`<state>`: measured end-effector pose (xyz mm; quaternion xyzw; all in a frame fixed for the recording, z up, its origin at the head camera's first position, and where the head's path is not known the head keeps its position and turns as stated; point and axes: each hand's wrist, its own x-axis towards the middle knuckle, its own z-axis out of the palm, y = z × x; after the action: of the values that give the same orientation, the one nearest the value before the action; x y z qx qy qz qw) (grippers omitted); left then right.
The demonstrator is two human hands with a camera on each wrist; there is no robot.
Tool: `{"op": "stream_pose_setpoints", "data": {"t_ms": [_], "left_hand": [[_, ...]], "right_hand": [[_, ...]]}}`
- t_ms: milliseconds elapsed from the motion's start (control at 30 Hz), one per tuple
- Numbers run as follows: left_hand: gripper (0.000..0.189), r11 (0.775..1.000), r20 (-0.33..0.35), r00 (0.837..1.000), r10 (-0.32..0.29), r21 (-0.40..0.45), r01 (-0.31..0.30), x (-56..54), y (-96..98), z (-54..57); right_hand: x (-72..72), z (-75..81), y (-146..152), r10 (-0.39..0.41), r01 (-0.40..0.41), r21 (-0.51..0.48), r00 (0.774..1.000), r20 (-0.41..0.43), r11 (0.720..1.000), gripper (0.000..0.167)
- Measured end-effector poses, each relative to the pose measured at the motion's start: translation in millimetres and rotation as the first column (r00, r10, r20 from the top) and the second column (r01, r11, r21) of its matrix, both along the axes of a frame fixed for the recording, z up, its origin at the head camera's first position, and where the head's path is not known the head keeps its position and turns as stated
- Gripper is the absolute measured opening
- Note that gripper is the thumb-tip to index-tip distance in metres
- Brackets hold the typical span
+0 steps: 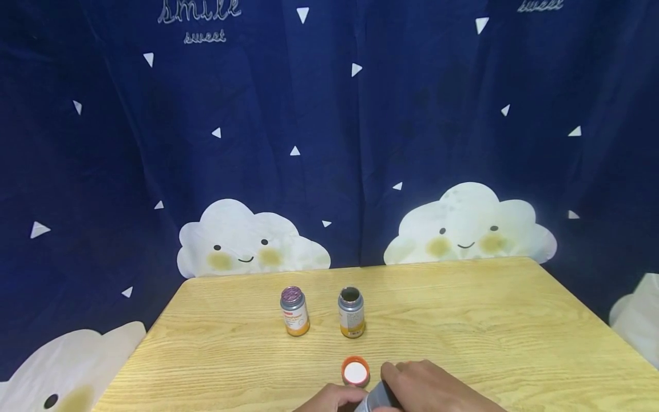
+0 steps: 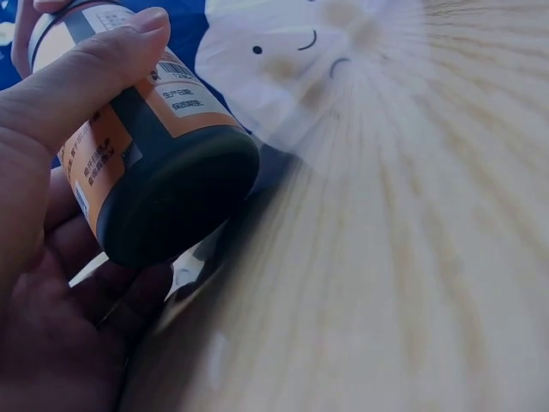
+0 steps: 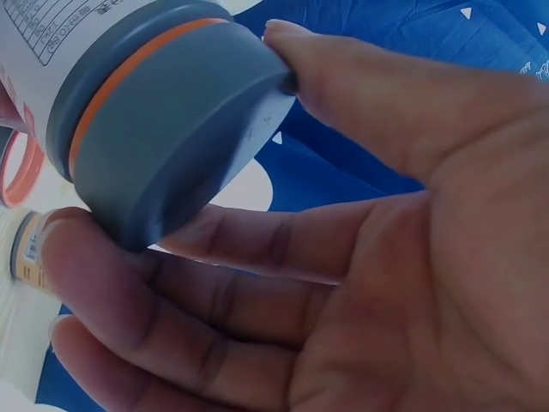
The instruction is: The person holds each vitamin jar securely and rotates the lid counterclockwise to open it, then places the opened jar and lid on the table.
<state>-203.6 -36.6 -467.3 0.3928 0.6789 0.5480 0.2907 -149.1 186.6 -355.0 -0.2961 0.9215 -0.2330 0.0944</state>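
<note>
A grey pill bottle (image 1: 380, 397) with a white and orange label is held tilted at the table's near edge. My left hand (image 2: 64, 103) grips its body, thumb laid across the label, with the dark base facing the left wrist camera. On the grey cap (image 3: 176, 124), still seated with a thin orange ring beneath it, my right hand (image 3: 343, 249) pinches between thumb and fingers. Just beyond both hands, a loose cap (image 1: 355, 372) lies inner side up, showing a white liner and orange rim. In the head view the lower bottle is cut off by the frame.
Two uncapped bottles stand farther back on the wooden table (image 1: 463, 320). The left bottle (image 1: 296, 317) has a purplish, shiny seal over its mouth; the right bottle (image 1: 352, 317) shows a dark opening. A blue curtain (image 1: 329, 114) with clouds hangs behind.
</note>
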Motion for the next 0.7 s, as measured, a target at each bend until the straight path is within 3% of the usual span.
{"op": "stream_pose_setpoints", "data": {"t_ms": [100, 167, 267, 333, 400, 467, 600, 700], "left_hand": [[0.033, 1.000, 0.000, 1.000, -0.004, -0.004, 0.004, -0.3, -0.4, 0.1], [0.033, 1.000, 0.002, 1.000, -0.022, -0.003, 0.022, -1.2, -1.4, -0.4], [0.032, 0.999, -0.007, 0.999, -0.054, -0.002, 0.054, -3.1, -4.0, -1.3], [0.033, 0.997, -0.002, 0.997, -0.081, -0.002, 0.081, -4.5, -6.2, -1.9], [0.035, 0.995, 0.002, 0.995, -0.098, -0.007, 0.098, -5.4, -7.8, -2.0], [0.037, 0.994, 0.008, 0.994, -0.113, -0.011, 0.113, -6.2, -8.3, -1.9], [0.037, 0.994, 0.015, 0.994, -0.107, -0.033, 0.108, -6.5, -6.6, -0.9], [0.035, 0.994, 0.013, 0.996, -0.092, -0.050, 0.092, -5.7, -4.6, -0.2]], "right_hand": [[-1.1, -0.8, -0.6, -0.004, 0.004, 0.025, 1.000, 0.018, 1.000, 0.035], [-1.4, -1.6, -0.9, 0.032, -0.031, 0.041, 0.999, -0.019, 0.999, 0.034], [0.3, -4.3, -1.3, 0.101, -0.094, 0.061, 0.986, -0.129, 0.994, 0.039], [2.0, -6.2, -2.2, 0.143, -0.131, 0.071, 0.965, -0.218, 0.989, 0.041], [3.3, -6.8, -2.5, 0.150, -0.138, 0.066, 0.956, -0.253, 0.988, 0.042], [3.1, -5.8, -2.0, 0.146, -0.139, 0.048, 0.958, -0.247, 0.989, 0.041], [1.3, -0.7, 3.3, 0.088, -0.086, 0.030, 0.990, -0.106, 0.996, 0.049], [-0.2, 2.7, 8.4, 0.006, -0.006, 0.072, 1.000, -0.004, 0.997, 0.059]]}}
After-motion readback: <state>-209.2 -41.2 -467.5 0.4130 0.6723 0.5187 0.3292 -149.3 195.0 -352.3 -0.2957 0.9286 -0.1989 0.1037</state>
